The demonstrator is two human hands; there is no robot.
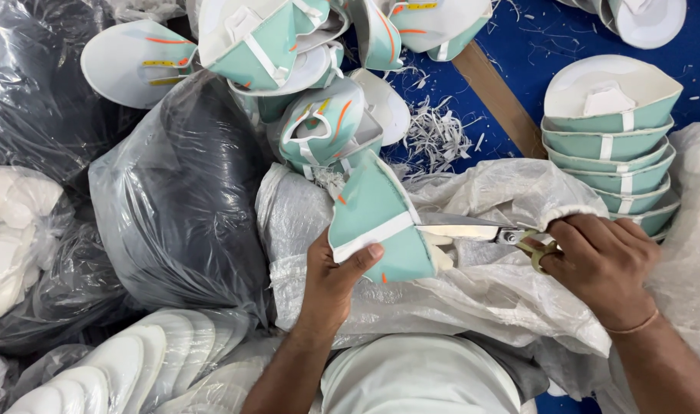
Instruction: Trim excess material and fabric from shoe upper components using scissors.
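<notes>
While dark, glossy plastic bags (pixel 174 207) are slumping at the far left beside a row of smooth white soles (pixel 120 368), the left hand (pixel 335 280) is closing firmly around a teal shoe upper (pixel 377 222), thumb pressing on its white band. It is holding the piece over a crinkled white woven sack (pixel 473 299) in the lap, just below a loose heap of matching uppers (pixel 304 54). Scissors (pixel 473 230) are meeting the upper's right edge, and the right hand (pixel 599 261) is gripping their brass-coloured loops, fingers clamped through them. Keeping the soft upper taut and the blades close along the edge looks like the way to trim cleanly. Further right, finished pieces are nesting in a neat stack (pixel 611 146) on the blue counter (pixel 672 54), among white shreds (pixel 434 134).
</notes>
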